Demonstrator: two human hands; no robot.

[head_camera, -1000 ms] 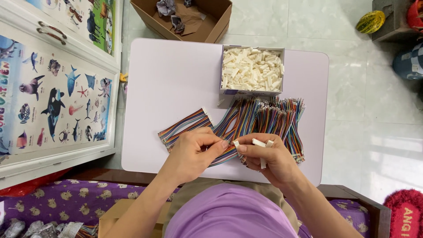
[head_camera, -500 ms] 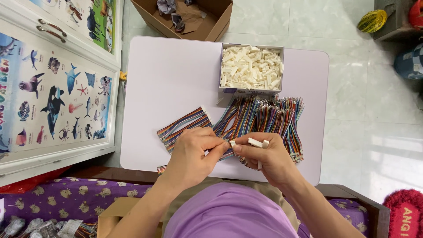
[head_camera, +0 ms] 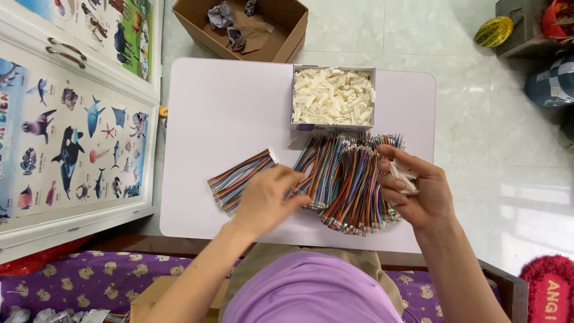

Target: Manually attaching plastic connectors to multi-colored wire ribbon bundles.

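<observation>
Since the earlier frames the two hands have come apart: before they met in front of the body over one piece, and now the left hand (head_camera: 270,194) has moved out to the left while the right hand (head_camera: 412,190) has moved to the right and turned its palm up.

Nearest to the person, the left hand lies palm down on the table (head_camera: 227,107), its fingers resting on the near ends of the flat striped wire bundle (head_camera: 239,176) and touching the edge of the big pile of coloured wires (head_camera: 353,179). I cannot tell if it pinches anything, because the back of the hand hides the fingertips. The right hand is half curled and holds a small white plastic piece (head_camera: 405,175) between thumb and fingers, just beside the right edge of the pile.

The flat bundle has its long axis on a diagonal, from near left to far right, and the far end points toward the box of white pieces (head_camera: 333,96). The wires in the pile lie mostly near to far, a little fanned.

My judgement of the risk: the pile is loose, so a sideways pull of the left hand could drag neighbour wires and mix the bundles. The white piece is held lightly and could slip down among the wires.

Farther away stands a brown cardboard box (head_camera: 287,36) on the floor.
</observation>
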